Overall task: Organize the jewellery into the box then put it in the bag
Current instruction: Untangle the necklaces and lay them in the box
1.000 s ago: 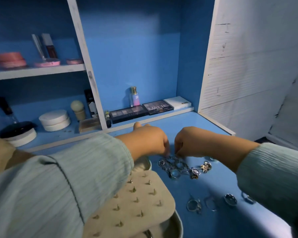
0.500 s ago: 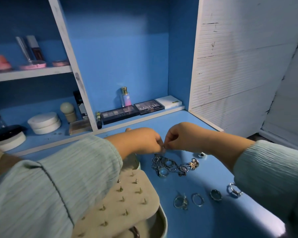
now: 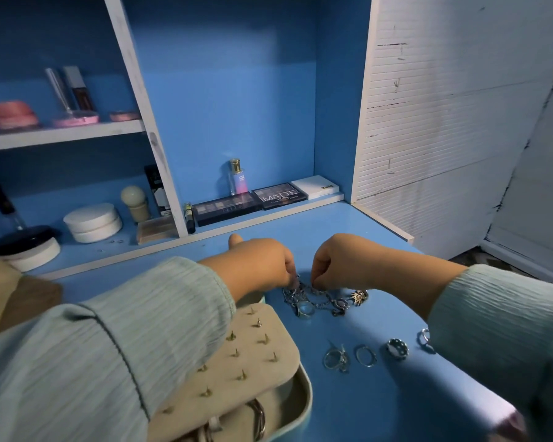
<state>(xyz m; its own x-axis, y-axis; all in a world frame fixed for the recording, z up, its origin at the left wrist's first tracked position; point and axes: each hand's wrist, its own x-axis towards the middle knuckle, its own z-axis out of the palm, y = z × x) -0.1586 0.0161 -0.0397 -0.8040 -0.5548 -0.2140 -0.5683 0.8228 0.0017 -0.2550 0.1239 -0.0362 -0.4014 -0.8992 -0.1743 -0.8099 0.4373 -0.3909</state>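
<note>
Together, both hands, left and right, pinch the tangled silver chain on the blue table.

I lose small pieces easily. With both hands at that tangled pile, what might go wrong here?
Both hands, left hand and right hand, pinch the tangled chains; pulling could tighten knots or drag the ring caught there. The right sleeve hangs beside the loose rings and might sweep them off the blue tabletop.

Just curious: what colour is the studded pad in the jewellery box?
Beige, with small gold studs; the head view shows it.
</note>
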